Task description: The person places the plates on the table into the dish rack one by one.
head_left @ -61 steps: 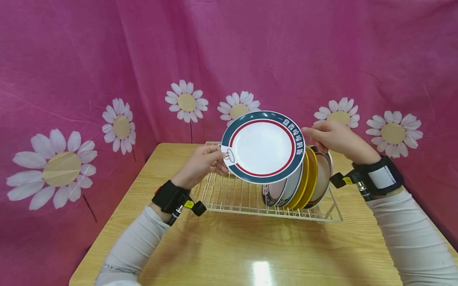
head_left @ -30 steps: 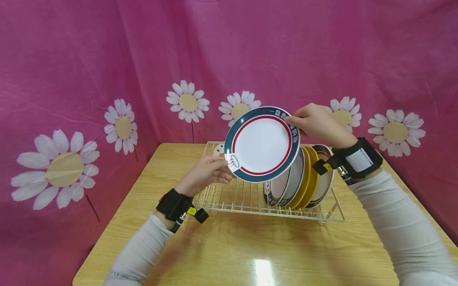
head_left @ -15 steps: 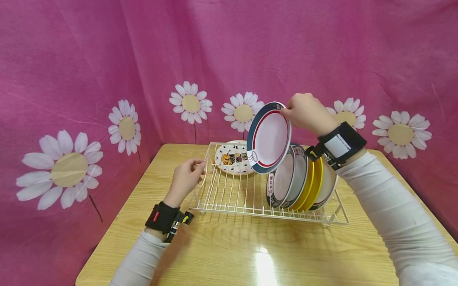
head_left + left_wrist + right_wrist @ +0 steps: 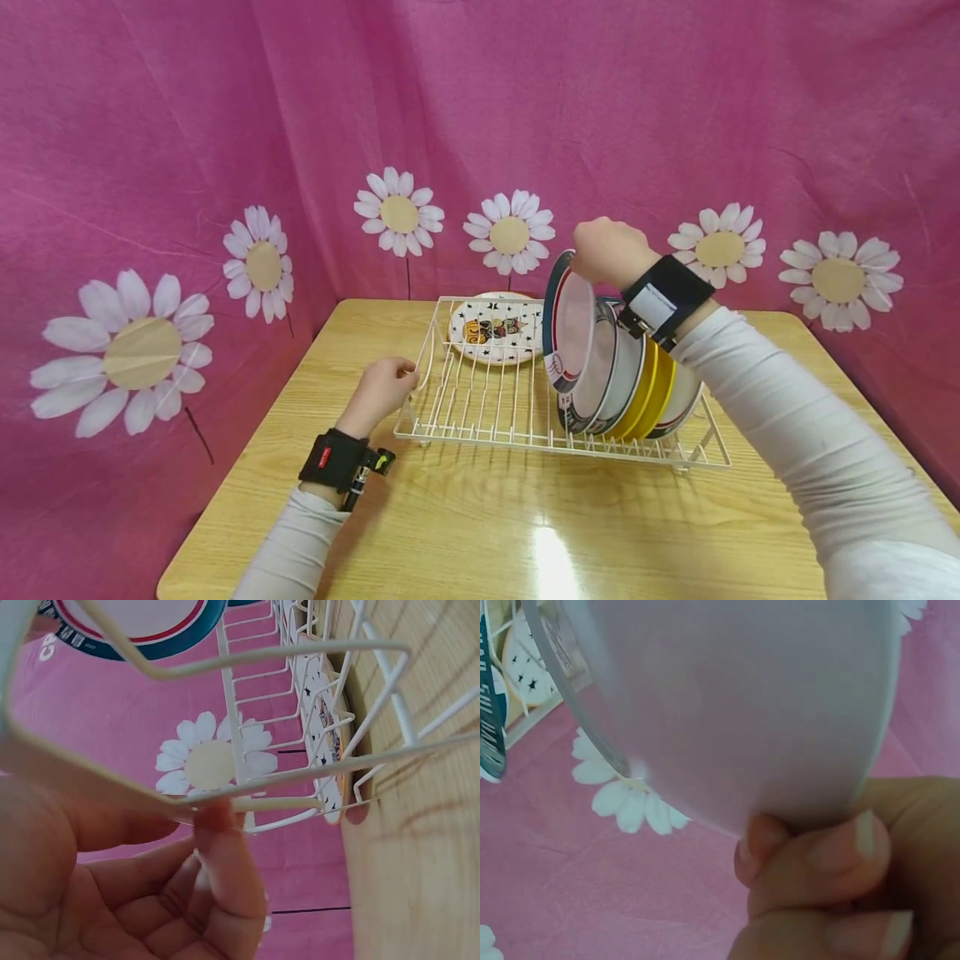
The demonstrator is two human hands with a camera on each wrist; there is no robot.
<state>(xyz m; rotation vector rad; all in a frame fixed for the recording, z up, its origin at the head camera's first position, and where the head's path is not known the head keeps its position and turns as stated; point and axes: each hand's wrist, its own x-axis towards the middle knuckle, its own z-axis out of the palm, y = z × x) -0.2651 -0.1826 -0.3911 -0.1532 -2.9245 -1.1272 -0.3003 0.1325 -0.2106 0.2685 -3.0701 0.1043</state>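
My right hand (image 4: 615, 252) grips the upper rim of a white plate (image 4: 574, 329) with a blue border and red ring. The plate is tilted nearly upright above the white wire dish rack (image 4: 480, 437), just left of the plates standing in it. In the right wrist view the fingers curl over the rim and the pale underside of the plate (image 4: 742, 712) fills most of the picture. My left hand (image 4: 380, 394) is at the rack's left end. Up close in the left wrist view, its thumb and a finger (image 4: 225, 862) pinch the rack's end wire.
Several plates stand on edge in the rack's right half, among them a yellow plate (image 4: 651, 396). An oval plate (image 4: 498, 331) with stars and cartoon figures lies behind the rack's left half. A pink flowered cloth (image 4: 480, 108) hangs behind the wooden table (image 4: 450, 525).
My left hand has let go of the plate and moved left to the rack's end. My right hand has turned the plate upright and lowered it toward the rack.
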